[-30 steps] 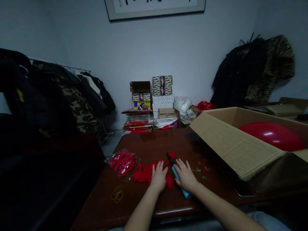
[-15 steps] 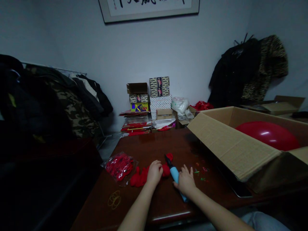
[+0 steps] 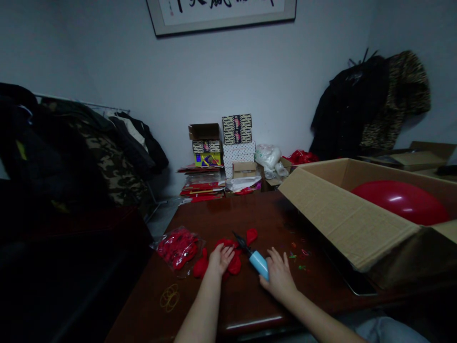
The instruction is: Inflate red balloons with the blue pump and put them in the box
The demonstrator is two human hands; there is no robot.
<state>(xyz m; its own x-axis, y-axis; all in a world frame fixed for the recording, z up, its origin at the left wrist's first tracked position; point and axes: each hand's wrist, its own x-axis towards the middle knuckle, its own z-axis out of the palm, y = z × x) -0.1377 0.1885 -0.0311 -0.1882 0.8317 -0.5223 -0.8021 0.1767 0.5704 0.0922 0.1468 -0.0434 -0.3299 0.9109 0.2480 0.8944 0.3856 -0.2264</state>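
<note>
My left hand (image 3: 222, 259) lies palm partly up with its fingers stretched apart among uninflated red balloons (image 3: 233, 266); it grips nothing I can see. Between the thumb and fingers of my right hand (image 3: 280, 275) is the near end of a light blue balloon pump (image 3: 259, 264). The pump's black nozzle (image 3: 241, 242) points up and to the left, beside a single red balloon (image 3: 252, 235). A clear plastic bag of red balloons (image 3: 177, 248) rests farther left on the brown table (image 3: 250, 209).
Thin yellow rubber bands (image 3: 169, 297) lie at the table's left front. Small coloured bits (image 3: 302, 267) are scattered right of the pump. An open cardboard box (image 3: 350, 214) with an inflated red balloon (image 3: 400, 202) stands on the right, with a dark flat device (image 3: 357, 281) beside it.
My left hand has turned from palm down to palm up, its fingers opening. The pump has swung so its nozzle points more to the left, away from the single balloon.
</note>
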